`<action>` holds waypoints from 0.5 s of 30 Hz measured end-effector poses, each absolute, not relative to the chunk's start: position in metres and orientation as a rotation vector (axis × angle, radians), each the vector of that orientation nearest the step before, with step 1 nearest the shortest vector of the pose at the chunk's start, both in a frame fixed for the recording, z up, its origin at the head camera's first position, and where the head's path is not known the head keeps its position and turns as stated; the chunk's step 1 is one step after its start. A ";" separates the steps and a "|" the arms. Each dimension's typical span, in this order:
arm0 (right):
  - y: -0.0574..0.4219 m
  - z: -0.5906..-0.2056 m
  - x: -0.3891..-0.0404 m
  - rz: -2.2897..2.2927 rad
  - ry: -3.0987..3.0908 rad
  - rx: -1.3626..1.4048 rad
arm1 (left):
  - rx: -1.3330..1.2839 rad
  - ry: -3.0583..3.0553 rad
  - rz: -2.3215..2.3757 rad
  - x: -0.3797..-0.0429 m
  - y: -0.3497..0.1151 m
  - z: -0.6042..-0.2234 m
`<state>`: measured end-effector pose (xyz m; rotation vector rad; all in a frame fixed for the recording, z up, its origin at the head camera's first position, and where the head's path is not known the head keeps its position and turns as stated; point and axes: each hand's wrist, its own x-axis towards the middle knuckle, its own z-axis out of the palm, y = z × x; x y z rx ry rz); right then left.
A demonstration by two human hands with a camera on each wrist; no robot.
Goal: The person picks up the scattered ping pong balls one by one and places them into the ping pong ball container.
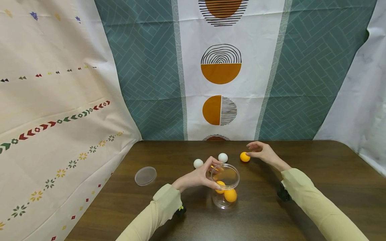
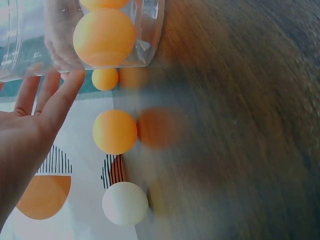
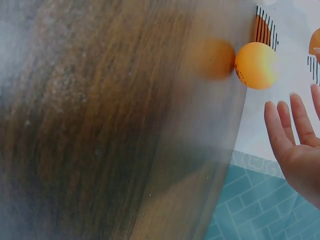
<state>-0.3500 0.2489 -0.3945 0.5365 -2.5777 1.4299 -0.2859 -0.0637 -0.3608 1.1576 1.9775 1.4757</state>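
Note:
A clear plastic jar (image 1: 238,179) stands upright on the table, with orange ping-pong balls (image 1: 230,195) inside. My left hand (image 1: 200,175) grips it near the rim, thumb on the near side and fingers round the back. At the back, an orange ping-pong ball (image 1: 245,157) lies on the table. My right hand (image 1: 263,154) hovers just right of that ball; in the right wrist view its fingers (image 3: 301,120) are extended and apart from the ball. Another orange ball (image 2: 115,132) lies behind the jar, mostly hidden by my left hand in the head view.
Two white balls, one (image 1: 222,158) behind the jar and the other (image 1: 198,163) further left, lie on the brown wooden table (image 1: 271,214). A clear round lid (image 1: 145,176) rests at the left. Patterned cloth (image 1: 150,67) hangs along the table's back edge.

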 end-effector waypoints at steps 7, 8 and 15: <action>0.247 -0.396 -0.351 1.431 -2.602 0.507 | 1.149 1.963 1.489 -0.285 -0.064 -0.361; 0.247 -0.397 -0.351 1.429 -2.601 0.510 | 1.149 1.961 1.490 -0.285 -0.064 -0.361; 0.246 -0.399 -0.352 1.431 -2.612 0.507 | 1.145 1.952 1.491 -0.293 -0.063 -0.372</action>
